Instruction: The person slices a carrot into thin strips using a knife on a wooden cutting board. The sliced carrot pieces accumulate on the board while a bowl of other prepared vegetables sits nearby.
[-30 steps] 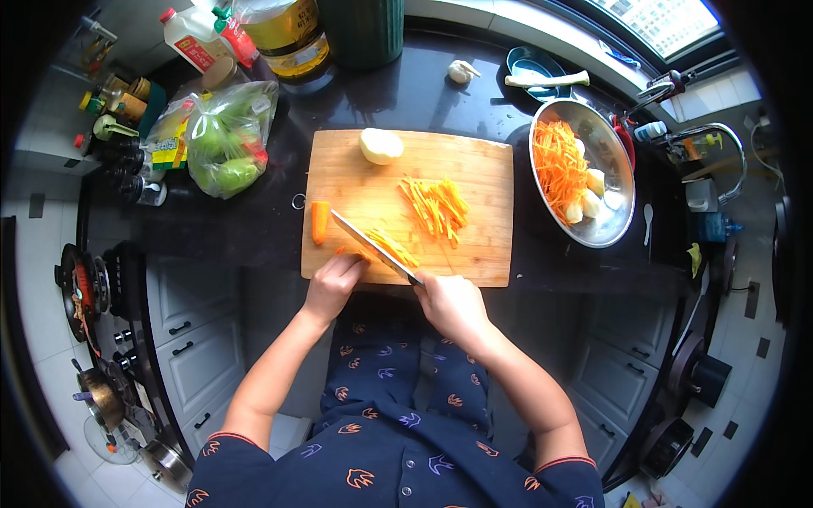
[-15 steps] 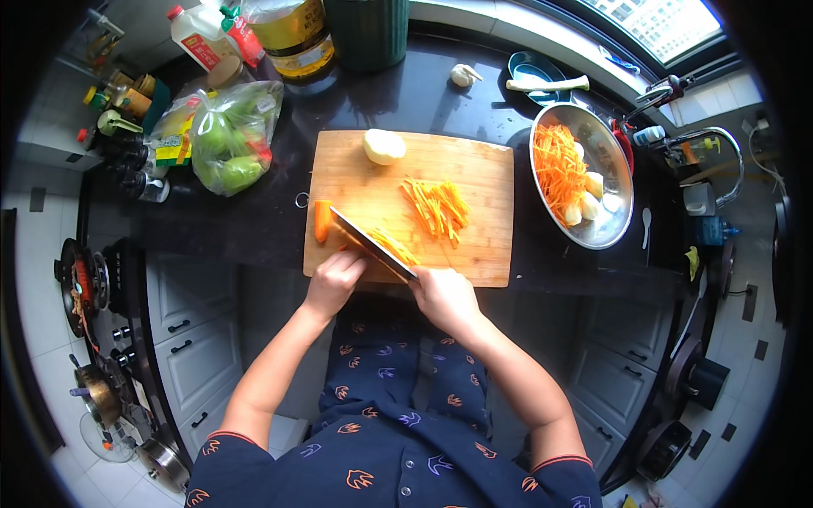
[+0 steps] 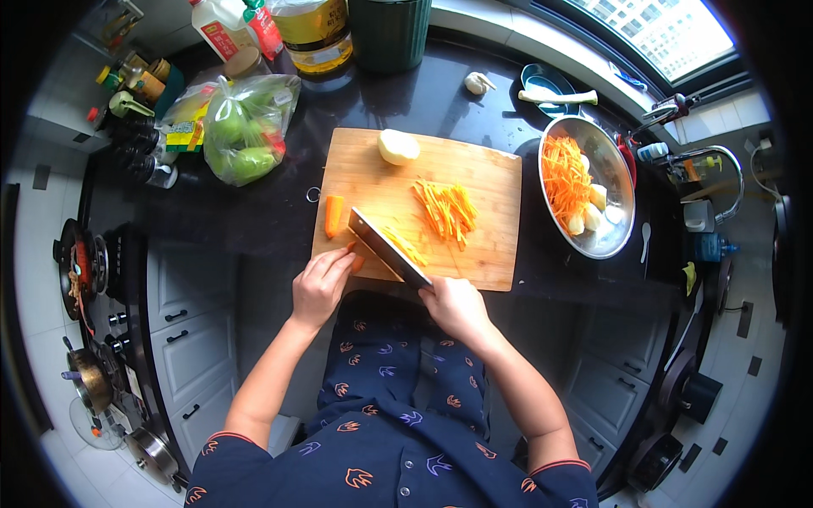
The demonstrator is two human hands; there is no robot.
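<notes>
On a wooden cutting board (image 3: 501,182), my right hand (image 3: 458,308) grips the handle of a kitchen knife (image 3: 387,245), its blade slanting away to the left. My left hand (image 3: 320,284) has its fingertips closed on a carrot piece (image 3: 357,262) close to the blade's left side; the fingers partly cover it. Thin carrot strips (image 3: 406,245) lie along the blade's right side. Farther right is a pile of carrot strips (image 3: 445,209). A carrot chunk (image 3: 334,217) rests near the board's left edge, and a peeled potato (image 3: 398,147) sits at the far edge.
Right of the board stands a metal bowl (image 3: 611,234) with shredded carrot and pale peeled pieces. Behind lie a garlic bulb (image 3: 478,83) and a peeler-like tool (image 3: 559,97) across a blue dish. A plastic bag of green vegetables (image 3: 246,140) and an oil jug (image 3: 315,34) stand back left.
The knife has moved slightly right relative to my left hand, and the carrot piece under my left fingers shows more. The whole view has shifted a little.
</notes>
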